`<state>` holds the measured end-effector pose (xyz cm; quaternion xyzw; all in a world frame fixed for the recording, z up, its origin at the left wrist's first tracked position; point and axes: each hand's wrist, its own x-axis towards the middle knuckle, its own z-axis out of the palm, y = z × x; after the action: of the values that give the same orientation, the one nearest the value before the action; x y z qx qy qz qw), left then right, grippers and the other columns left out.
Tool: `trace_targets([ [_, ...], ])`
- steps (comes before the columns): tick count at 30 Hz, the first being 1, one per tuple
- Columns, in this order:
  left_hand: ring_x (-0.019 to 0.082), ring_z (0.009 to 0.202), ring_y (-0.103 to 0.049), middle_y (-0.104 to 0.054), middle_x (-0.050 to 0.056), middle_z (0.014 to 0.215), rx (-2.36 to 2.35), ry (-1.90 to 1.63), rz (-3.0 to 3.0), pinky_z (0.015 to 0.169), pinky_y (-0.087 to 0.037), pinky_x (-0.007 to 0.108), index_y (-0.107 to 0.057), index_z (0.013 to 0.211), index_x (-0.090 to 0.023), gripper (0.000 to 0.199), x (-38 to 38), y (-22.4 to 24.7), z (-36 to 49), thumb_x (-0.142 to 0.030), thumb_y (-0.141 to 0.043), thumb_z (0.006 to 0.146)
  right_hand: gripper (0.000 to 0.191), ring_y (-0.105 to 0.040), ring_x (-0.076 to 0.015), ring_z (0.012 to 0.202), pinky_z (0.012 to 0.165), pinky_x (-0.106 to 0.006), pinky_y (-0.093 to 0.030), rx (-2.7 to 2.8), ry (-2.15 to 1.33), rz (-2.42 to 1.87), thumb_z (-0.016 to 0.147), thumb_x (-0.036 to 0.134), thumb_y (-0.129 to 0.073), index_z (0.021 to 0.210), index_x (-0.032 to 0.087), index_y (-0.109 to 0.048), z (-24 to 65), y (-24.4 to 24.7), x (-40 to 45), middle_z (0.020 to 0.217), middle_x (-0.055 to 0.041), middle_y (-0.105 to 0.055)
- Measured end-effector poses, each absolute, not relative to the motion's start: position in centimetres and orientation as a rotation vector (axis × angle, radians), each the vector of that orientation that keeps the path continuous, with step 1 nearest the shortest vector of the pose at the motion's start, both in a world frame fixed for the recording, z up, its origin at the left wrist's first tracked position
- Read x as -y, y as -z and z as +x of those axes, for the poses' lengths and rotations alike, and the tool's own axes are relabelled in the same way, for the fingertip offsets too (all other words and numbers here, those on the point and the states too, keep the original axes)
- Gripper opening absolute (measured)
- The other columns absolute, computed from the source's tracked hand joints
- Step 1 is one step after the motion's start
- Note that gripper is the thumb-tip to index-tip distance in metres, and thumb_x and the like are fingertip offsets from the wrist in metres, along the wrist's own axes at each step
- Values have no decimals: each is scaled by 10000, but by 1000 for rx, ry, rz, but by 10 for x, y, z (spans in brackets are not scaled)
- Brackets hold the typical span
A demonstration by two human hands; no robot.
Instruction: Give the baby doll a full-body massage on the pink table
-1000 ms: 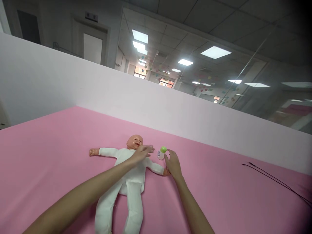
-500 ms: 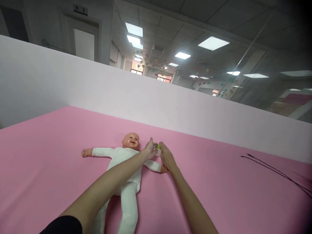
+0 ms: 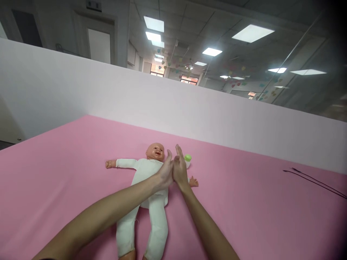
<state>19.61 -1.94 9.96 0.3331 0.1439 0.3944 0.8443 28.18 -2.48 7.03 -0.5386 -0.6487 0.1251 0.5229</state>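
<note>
A baby doll (image 3: pixel 142 173) in a white cloth suit lies on its back on the pink surface, arms spread out. Over its side, my left hand (image 3: pixel 166 171) and my right hand (image 3: pixel 179 169) meet palm to palm, fingers stretched out. Neither hand appears to hold anything, though the space between the palms is hidden. Just behind my right hand is a small container with a green top (image 3: pixel 188 158) and a pale body. My right hand and wrist cover part of the doll's outstretched arm.
The pink padded surface (image 3: pixel 244 202) ends at a white low wall (image 3: pixel 206 112) across the back. Thin dark cords (image 3: pixel 317 180) lie at the right. Past the wall is a room with ceiling lights (image 3: pixel 253 33) and a door (image 3: pixel 99 45).
Half a second ago my hands were at the green-topped container; now it is apart from them, behind my right hand. My palms have come together. The camera view has shifted slightly.
</note>
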Motion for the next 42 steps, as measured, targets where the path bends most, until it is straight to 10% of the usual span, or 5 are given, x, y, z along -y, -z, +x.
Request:
trace_targets([
  [5, 223, 1544, -280, -396, 71, 1633, -323, -967, 674, 1257, -251, 350, -477, 1510, -236, 775, 22, -97, 166, -752, -263, 973, 851, -65, -289, 1594, 1282, -548, -180, 1757, -240, -1197, 997, 710, -256, 1651, 199, -70, 245, -61, 50, 1729, -83, -56],
  [10, 332, 1429, -472, -574, 157, 1470, -342, -841, 652, 1174, -400, 464, -565, 1421, -183, 744, 35, -95, 154, -736, -420, 944, 730, -226, -287, 1566, 1263, -556, -245, 1747, -197, -1257, 1033, 646, -227, 1612, 205, -285, 239, -73, 46, 1682, -99, -280],
  [25, 319, 1299, -595, -723, 153, 1264, -670, -962, 1315, 1142, -414, 452, -749, 1126, -155, 711, 25, -94, 96, -736, -377, 951, 752, -248, -277, 1560, 1261, -540, -267, 1757, -147, -1418, 1028, 648, -263, 1622, 186, -258, 270, -56, 38, 1678, -108, -281],
  [31, 304, 1497, -377, -428, 178, 1594, -1229, -1004, 2047, 1245, -256, 485, -465, 1517, -99, 705, -7, -18, 52, -586, -323, 1028, 854, -229, -320, 1561, 1268, -563, -232, 1939, -273, -1602, 1007, 679, -282, 1608, 74, -260, 302, 8, 47, 1669, -176, -261],
  [42, 389, 1496, -352, -410, 230, 1591, -1704, -856, 2565, 1226, -234, 579, -488, 1490, -66, 733, -15, 27, 17, -607, -349, 1015, 730, -413, -395, 1464, 1231, -600, -246, 2023, 81, -1917, 1015, 593, -351, 1474, 46, -498, 351, 21, 55, 1545, -248, -470],
])
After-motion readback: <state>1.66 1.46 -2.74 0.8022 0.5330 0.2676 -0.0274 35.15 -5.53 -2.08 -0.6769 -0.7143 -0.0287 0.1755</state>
